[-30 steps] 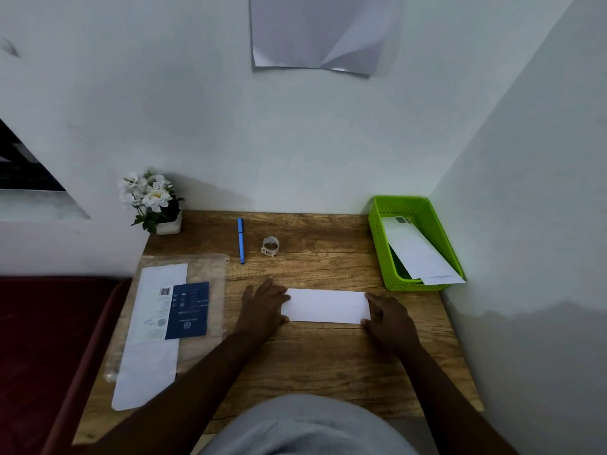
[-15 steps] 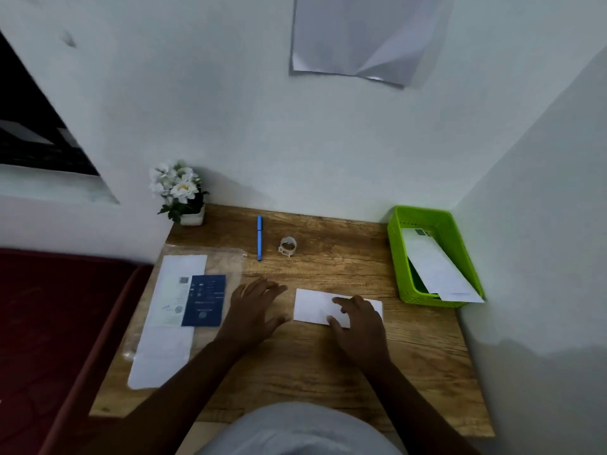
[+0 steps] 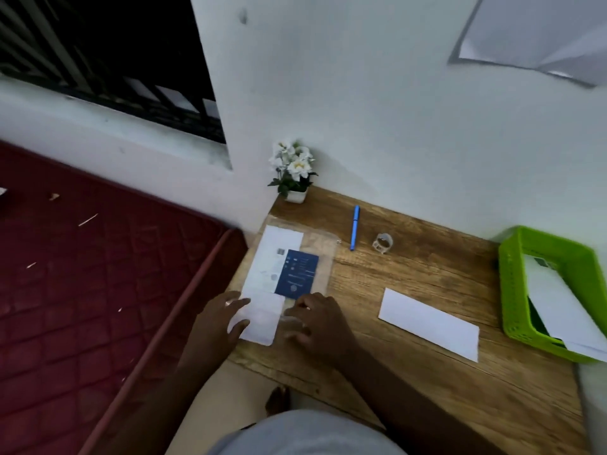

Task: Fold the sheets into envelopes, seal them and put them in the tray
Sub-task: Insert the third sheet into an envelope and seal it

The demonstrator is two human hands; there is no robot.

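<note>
Both hands reach left: left hand (image 3: 220, 318) and right hand (image 3: 313, 318) rest loosely spread on the plastic packet (image 3: 262, 320) (gripping nothing clearly); folded sheet (image 3: 428, 323) lies near the tray (image 3: 512, 290).

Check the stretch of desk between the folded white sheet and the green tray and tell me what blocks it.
Nothing visible blocks it. The folded white sheet lies flat on bare wood, with open desk between it and the green tray beside it. The pen and tape roll sit farther back.

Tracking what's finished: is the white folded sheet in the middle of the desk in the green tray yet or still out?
Out. The folded sheet lies flat on the desk, left of the green tray, apart from it.
</note>
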